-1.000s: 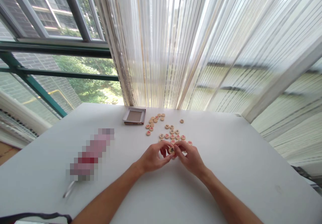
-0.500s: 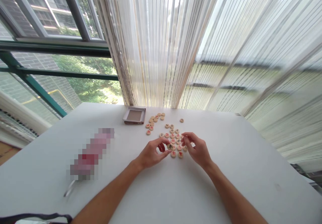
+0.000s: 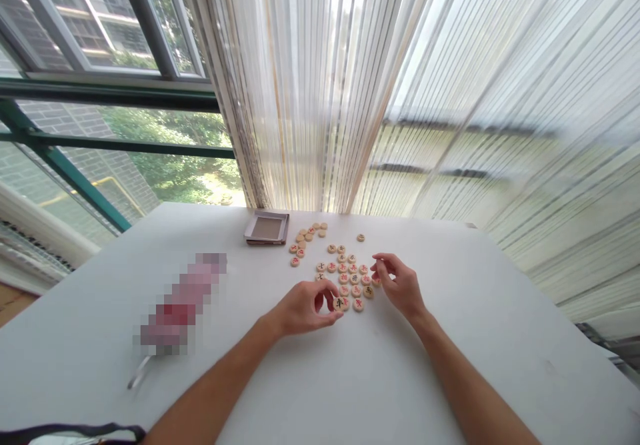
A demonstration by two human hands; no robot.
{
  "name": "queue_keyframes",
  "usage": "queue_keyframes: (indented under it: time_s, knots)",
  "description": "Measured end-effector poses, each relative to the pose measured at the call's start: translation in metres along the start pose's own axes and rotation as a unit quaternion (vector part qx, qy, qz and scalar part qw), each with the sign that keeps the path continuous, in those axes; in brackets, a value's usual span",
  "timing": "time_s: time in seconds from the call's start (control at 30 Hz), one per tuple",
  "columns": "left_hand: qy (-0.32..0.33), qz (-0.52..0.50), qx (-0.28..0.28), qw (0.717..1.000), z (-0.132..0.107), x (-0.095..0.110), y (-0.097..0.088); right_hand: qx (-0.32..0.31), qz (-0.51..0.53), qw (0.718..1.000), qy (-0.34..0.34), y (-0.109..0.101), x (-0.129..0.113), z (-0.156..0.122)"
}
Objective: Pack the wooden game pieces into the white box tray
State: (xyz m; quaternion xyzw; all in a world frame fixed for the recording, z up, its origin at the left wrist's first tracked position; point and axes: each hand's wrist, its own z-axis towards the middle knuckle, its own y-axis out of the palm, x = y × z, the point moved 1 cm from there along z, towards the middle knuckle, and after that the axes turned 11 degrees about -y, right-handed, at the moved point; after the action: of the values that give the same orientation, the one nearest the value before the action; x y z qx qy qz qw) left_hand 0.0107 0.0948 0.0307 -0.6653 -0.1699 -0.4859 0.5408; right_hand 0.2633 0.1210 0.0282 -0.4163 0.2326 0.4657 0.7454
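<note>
My left hand (image 3: 305,307) pinches a xiangqi piece (image 3: 339,304) with a black character between thumb and fingers. That piece is at the near left of a cluster, partly covering a red-marked piece. My right hand (image 3: 399,284) hovers at the right of the cluster, its fingers loosely curled and apart, with nothing visible in them. Below its fingertips lies a partly hidden red piece (image 3: 377,281). Close by are a black-marked piece (image 3: 368,292) and a red-marked piece (image 3: 359,304). Rows of red and black pieces lie face up between my hands.
An open shallow box (image 3: 267,228) stands at the back of the white table (image 3: 440,378). Beside it lie several loose pieces, some face down (image 3: 302,238). One piece (image 3: 361,237) sits apart. A blurred-out pink object (image 3: 183,305) is on the left. String curtains (image 3: 310,98) hang behind.
My left hand has moved the black piece slightly nearer to me, along the cluster's left side. My right hand has drawn off to the right, uncovering pieces at that edge.
</note>
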Motion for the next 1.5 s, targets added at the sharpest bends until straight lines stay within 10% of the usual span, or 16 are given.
queue_keyframes:
  time_s: [1.5]
  knots:
    - [-0.021, 0.159, -0.062, 0.985, 0.0, 0.002, 0.008, 0.033, 0.058, 0.996, 0.066, 0.002, 0.03, 0.005]
